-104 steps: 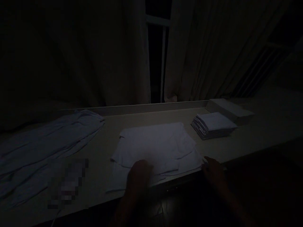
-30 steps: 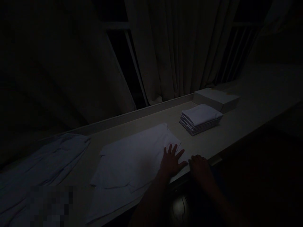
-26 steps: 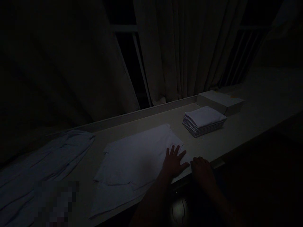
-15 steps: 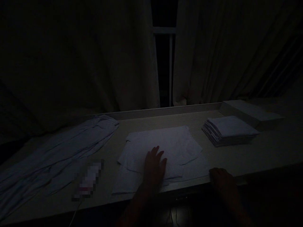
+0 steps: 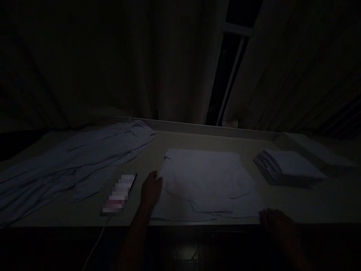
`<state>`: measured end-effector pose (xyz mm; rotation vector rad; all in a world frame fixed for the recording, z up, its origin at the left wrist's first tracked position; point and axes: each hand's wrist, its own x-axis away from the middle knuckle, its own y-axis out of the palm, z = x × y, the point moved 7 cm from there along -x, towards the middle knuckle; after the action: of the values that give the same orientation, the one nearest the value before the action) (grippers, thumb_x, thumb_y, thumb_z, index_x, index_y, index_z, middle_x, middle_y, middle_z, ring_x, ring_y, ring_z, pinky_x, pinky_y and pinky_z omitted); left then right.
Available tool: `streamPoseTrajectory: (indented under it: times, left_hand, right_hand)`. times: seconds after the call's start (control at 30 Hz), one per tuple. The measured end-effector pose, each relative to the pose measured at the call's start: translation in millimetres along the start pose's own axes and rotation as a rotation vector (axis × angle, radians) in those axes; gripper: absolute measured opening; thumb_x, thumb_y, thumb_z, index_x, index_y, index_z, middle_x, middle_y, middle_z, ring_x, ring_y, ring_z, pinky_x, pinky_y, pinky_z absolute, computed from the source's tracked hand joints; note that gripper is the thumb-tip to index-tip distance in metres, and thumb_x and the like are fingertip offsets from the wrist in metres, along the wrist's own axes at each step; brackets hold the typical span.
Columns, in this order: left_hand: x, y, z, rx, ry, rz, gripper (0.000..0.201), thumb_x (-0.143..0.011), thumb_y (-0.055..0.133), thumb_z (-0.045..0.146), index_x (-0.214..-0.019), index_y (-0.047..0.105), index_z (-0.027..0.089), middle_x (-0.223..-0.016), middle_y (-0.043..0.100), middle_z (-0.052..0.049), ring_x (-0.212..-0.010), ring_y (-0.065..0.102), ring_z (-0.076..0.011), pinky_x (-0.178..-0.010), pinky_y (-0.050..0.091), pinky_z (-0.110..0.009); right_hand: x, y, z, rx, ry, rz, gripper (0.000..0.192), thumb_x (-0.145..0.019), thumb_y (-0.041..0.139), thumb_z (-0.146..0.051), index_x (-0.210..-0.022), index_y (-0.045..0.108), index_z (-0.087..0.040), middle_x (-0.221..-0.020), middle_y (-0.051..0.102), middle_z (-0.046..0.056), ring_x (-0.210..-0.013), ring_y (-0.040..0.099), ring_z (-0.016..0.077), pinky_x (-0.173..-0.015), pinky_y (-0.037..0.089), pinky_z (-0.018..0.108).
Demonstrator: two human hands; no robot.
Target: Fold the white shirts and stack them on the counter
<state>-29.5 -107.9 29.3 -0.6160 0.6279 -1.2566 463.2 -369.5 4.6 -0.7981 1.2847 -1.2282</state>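
Cloth [image 5: 205,177]: lying flat.
Left hand [image 5: 151,189]: at its left edge; I cannot tell if gripping.
Right hand [image 5: 278,223]: at near-right corner; same finding.

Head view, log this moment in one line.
pale cloth: lying flat; left hand: at left edge; right hand: at lower-right corner; folded stack: right of cloth

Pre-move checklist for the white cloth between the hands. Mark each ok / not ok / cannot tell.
1. Left hand at the left edge of the white cloth: ok.
2. Right hand at its near right corner: ok.
3. Firm grip by either hand: cannot tell, too dark.
4. Cloth free of creases: not ok, creases show toward the near edge.
5. Folded stack apart from the cloth: ok.
6. Pixelated device apart from the cloth: ok.
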Motion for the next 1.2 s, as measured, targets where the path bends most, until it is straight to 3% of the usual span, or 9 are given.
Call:
streamPoseTrajectory:
  times: [0.17, 0.6, 0.9, 1.07, 1.2]
  left_hand:
    - [2, 5.7, 4, -0.139, 0.08, -0.026, 0.045, -0.081, 0.053, 0.038, -0.12, 0.056, 0.016, -0.114, 0.066, -0.012, -0.1, 0.063, -0.0249, -0.086, 0.046, -0.033]
    - [-5, 12.5, 14, -0.318, 0.061, 0.015, 0.031, -0.081, 0.05, 0.046, -0.091, 0.063, 0.02, -0.089, 0.07, -0.01, -0.084, 0.065, -0.0279, -0.068, 0.043, -0.034]
    - [-14, 15.5, 17, -0.031, -0.039, -0.08, 0.03, -0.075, 0.056, 0.049, -0.075, 0.068, 0.021, -0.085, 0.073, -0.01, -0.085, 0.065, -0.027, -0.073, 0.043, -0.034]
    - [-14, 18.6, 14, 0.135, -0.116, -0.157, 0.032, -0.071, 0.058, 0.048, -0.066, 0.067, 0.018, -0.054, 0.065, -0.005, -0.065, 0.065, -0.0241, -0.065, 0.044, -0.032]
    - [-9, 18.7, 14, 0.363, -0.189, -0.141, 0.033, -0.074, 0.055, 0.044, -0.066, 0.066, 0.014, -0.048, 0.062, -0.005, -0.052, 0.061, -0.022, -0.056, 0.045, -0.032]
  right_hand:
    - [-4, -4, -3, -0.019, 0.02, -0.019, 0.033, -0.091, 0.043, -0.033, -0.1, 0.07, -0.018, -0.106, 0.07, 0.012, -0.099, 0.061, 0.0255, -0.088, 0.045, 0.04]
    - [-3, -3, -1, -0.101, 0.081, 0.017, 0.032, -0.093, 0.042, -0.032, -0.102, 0.069, -0.017, -0.108, 0.069, 0.012, -0.104, 0.061, 0.0255, -0.092, 0.044, 0.039]
    - [-3, -3, -4, -0.112, 0.026, 0.015, 0.028, -0.09, 0.044, -0.028, -0.1, 0.069, -0.019, -0.106, 0.069, 0.011, -0.104, 0.06, 0.0255, -0.092, 0.045, 0.038]
    - [-3, -3, -3, -0.118, 0.072, 0.013, 0.031, -0.093, 0.041, -0.03, -0.102, 0.068, -0.018, -0.109, 0.068, 0.012, -0.106, 0.059, 0.0256, -0.093, 0.044, 0.04]
    - [-3, -2, -1, -0.108, 0.094, 0.002, 0.034, -0.095, 0.039, -0.033, -0.103, 0.068, -0.016, -0.109, 0.068, 0.013, -0.105, 0.059, 0.0257, -0.093, 0.044, 0.04]
